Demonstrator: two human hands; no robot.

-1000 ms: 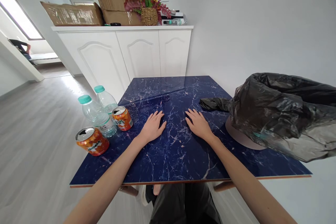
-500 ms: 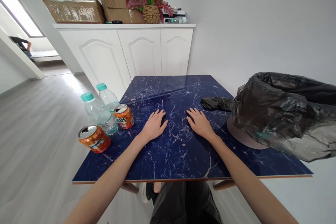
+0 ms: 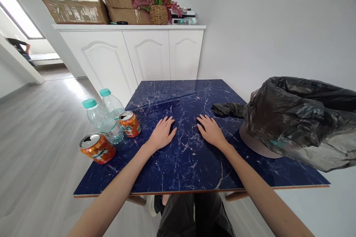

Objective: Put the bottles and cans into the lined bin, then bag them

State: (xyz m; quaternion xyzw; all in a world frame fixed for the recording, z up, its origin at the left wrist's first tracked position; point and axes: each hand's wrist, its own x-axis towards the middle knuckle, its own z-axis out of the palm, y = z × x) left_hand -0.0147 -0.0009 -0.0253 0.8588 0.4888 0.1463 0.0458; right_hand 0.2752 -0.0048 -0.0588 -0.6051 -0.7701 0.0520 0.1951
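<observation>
My left hand (image 3: 162, 133) lies palm down on the blue marbled table (image 3: 186, 170), fingers stretched out and holding nothing. My right hand (image 3: 211, 130) rests flat the same way, a little apart from it. To the left of my left hand stand two opened orange soda cans, a nearer can (image 3: 98, 149) and a farther can (image 3: 129, 123). Beside them are two clear plastic bottles with teal caps, a front bottle (image 3: 101, 118) and a back bottle (image 3: 111, 103). Right of my right hand, a black plastic bag (image 3: 294, 114) covers most of a pale rounded container (image 3: 257, 144).
A twisted end of the black bag (image 3: 228, 109) trails over the table. Behind the table stands a white cabinet (image 3: 151, 53) bearing cardboard boxes (image 3: 76, 12), a wicker flower basket (image 3: 159, 14) and a lying bottle (image 3: 187, 21). Part of a person (image 3: 19, 46) shows far left.
The view has shifted very slightly, so the cans and bottles appear a little farther left. Both hands stay flat in the same places on the table.
</observation>
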